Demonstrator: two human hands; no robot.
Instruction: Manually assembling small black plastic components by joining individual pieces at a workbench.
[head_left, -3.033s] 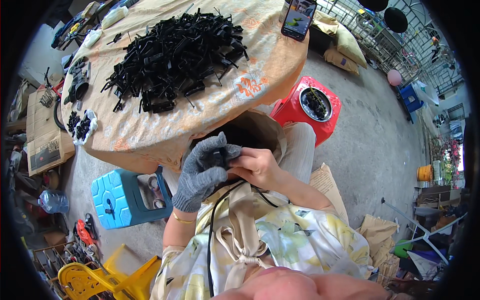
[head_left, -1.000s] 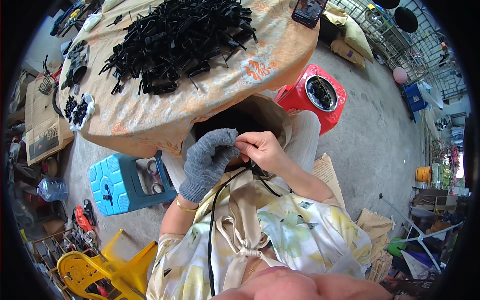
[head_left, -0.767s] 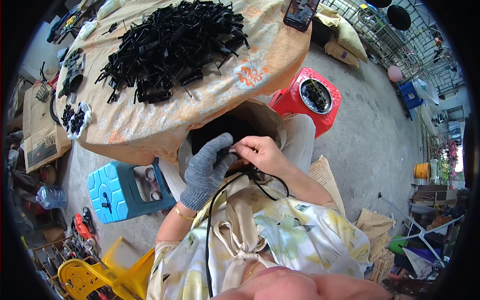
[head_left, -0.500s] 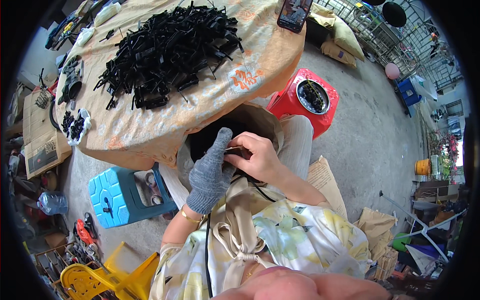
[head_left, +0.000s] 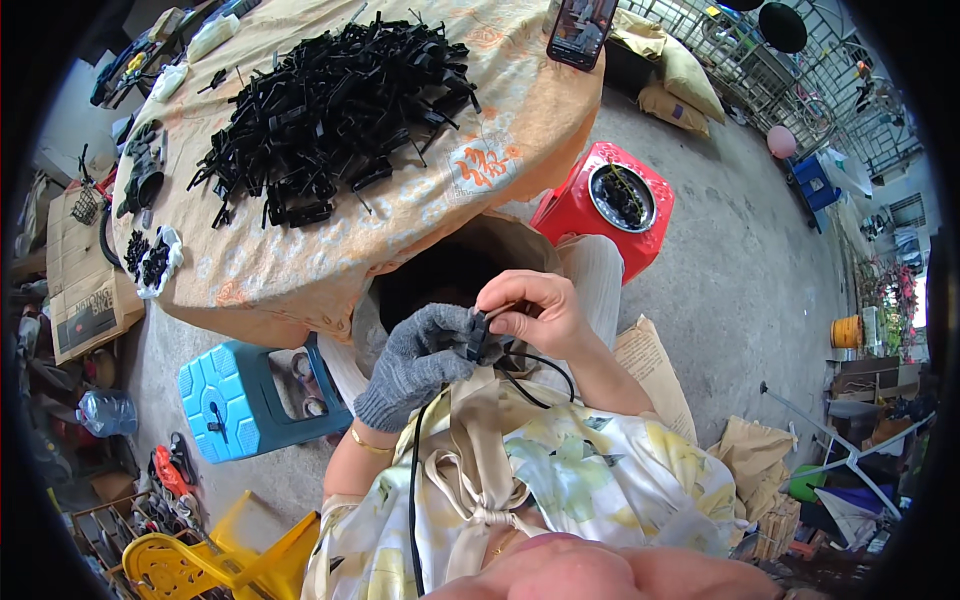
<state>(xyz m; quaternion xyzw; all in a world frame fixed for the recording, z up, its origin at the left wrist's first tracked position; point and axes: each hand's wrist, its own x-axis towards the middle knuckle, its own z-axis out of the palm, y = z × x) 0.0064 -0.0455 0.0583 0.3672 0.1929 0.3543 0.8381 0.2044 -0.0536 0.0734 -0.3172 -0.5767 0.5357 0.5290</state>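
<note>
My left hand, in a grey knitted glove, pinches a small black plastic piece between thumb and fingers. My bare right hand closes its thumb and forefinger at the upper end of that piece; a thin edge shows between them, too small to name. Both hands are above my lap, before the mouth of a wide bag with a dark inside. On the table beyond lies a large heap of similar black plastic pieces.
A patterned cloth covers the table, with a phone at its far right. A small white bag of black bits sits at its left edge. A red stool carries a metal bowl. A blue stool stands left. Black cable crosses my lap.
My left hand has turned and lowered, its fingers now curled around the black piece, which has come into sight. My right hand has shifted slightly right.
</note>
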